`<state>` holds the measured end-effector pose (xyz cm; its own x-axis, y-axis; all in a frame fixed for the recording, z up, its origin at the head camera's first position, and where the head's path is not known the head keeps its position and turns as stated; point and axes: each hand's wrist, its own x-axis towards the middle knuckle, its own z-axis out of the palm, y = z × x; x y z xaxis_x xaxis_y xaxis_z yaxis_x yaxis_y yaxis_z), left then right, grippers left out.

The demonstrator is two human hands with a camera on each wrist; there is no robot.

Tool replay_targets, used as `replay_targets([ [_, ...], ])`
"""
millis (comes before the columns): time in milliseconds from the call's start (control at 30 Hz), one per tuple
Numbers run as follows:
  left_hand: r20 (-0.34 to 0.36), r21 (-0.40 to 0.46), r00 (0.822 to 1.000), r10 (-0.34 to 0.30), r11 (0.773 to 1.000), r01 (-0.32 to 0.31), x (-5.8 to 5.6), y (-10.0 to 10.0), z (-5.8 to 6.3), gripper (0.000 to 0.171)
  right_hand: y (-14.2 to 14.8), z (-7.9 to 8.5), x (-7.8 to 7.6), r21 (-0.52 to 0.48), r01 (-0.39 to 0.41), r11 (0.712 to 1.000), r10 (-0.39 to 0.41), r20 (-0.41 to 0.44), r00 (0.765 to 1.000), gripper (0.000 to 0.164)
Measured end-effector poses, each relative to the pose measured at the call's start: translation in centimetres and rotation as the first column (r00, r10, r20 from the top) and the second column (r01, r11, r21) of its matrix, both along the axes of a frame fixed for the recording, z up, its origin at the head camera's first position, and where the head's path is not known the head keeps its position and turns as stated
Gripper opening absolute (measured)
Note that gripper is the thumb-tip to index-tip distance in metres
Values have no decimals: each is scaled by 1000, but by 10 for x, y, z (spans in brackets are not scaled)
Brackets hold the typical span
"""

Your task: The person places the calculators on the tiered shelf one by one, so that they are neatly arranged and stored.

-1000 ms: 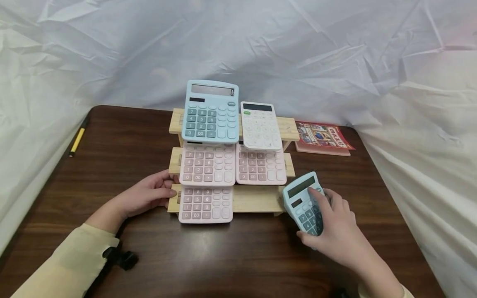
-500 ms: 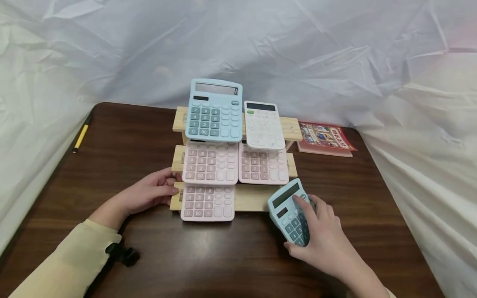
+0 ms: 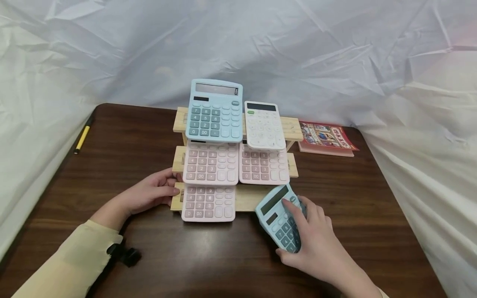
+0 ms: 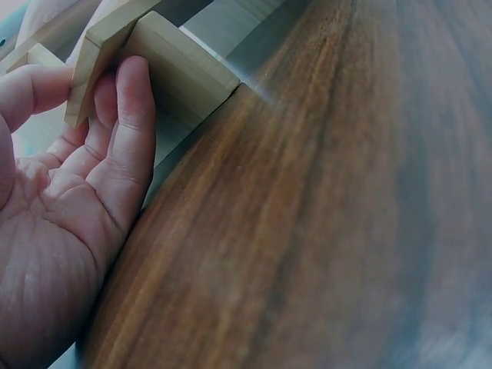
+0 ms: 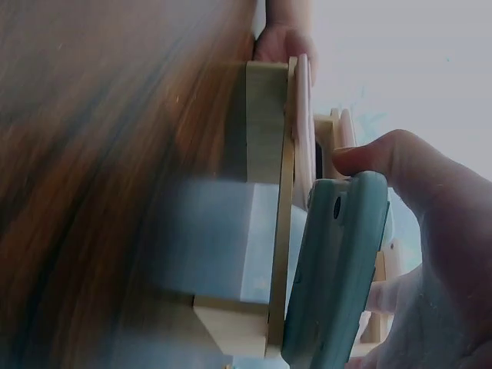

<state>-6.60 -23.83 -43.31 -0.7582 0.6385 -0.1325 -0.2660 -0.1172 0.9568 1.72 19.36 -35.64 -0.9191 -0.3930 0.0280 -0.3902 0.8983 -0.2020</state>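
Observation:
My right hand (image 3: pixel 314 240) grips a blue calculator (image 3: pixel 277 215) by its right side, tilted, at the right part of the lowest step of a wooden rack (image 3: pixel 244 198). In the right wrist view the calculator (image 5: pixel 338 269) appears edge-on close to the step's board (image 5: pixel 283 238); whether they touch I cannot tell. With thumb and fingers my left hand (image 3: pixel 149 192) pinches the rack's left end, where the left wrist view shows the wooden board (image 4: pixel 104 58) between them. A pink calculator (image 3: pixel 208 205) rests on the lowest step, left of the held one.
On the middle step lie two pink calculators, one left (image 3: pixel 211 163) and one right (image 3: pixel 263 165). The top step bears a blue calculator (image 3: pixel 215 111) and a white calculator (image 3: pixel 263 126). A red booklet (image 3: pixel 326 138) lies behind right, a yellow marker (image 3: pixel 83 138) far left.
My right hand has carried the blue calculator leftward and slightly nearer me, in front of the lowest step. The left hand keeps its hold on the rack; the whole view has shifted slightly.

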Motion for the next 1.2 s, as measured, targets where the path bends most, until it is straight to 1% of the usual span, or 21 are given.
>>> replay_targets([
  [133,8,7,1000,2,1000,-2,1,0,-2,45,-7,-2,-2,1,-47,999,47,-21,999,106],
  [267,20,3,1000,0,1000,0,0,2,-3,49,-13,-4,-7,14,-65,998,66,-45,997,104],
  [400,23,-4,1000,-1,1000,1,-1,3,-2,51,-16,-6,-11,25,-69,997,71,-68,995,101],
  [533,21,-4,1000,2,1000,-2,-1,4,-1,48,-18,-7,-15,20,-67,998,69,-88,994,99],
  [667,20,-1,1000,8,1000,-8,0,5,0,46,-21,-9,-18,9,-62,998,62,-103,993,100],
  [800,21,3,1000,12,1000,-12,0,5,0,45,-25,-12,-19,-23,-57,998,53,-125,991,100],
  [900,21,5,1000,12,1000,-12,0,4,0,45,-27,-14,-20,-51,-50,997,43,-125,991,99],
  [967,20,6,1000,12,1000,-12,0,4,0,45,-27,-14,-20,-51,-45,998,38,-121,992,100],
  [1067,21,7,1000,16,1000,-16,0,4,0,44,-27,-14,-21,-23,-46,999,44,-109,993,104],
  [1200,22,4,1000,22,1000,-22,1,3,1,43,-24,-10,-22,13,-83,996,84,-66,994,111],
])
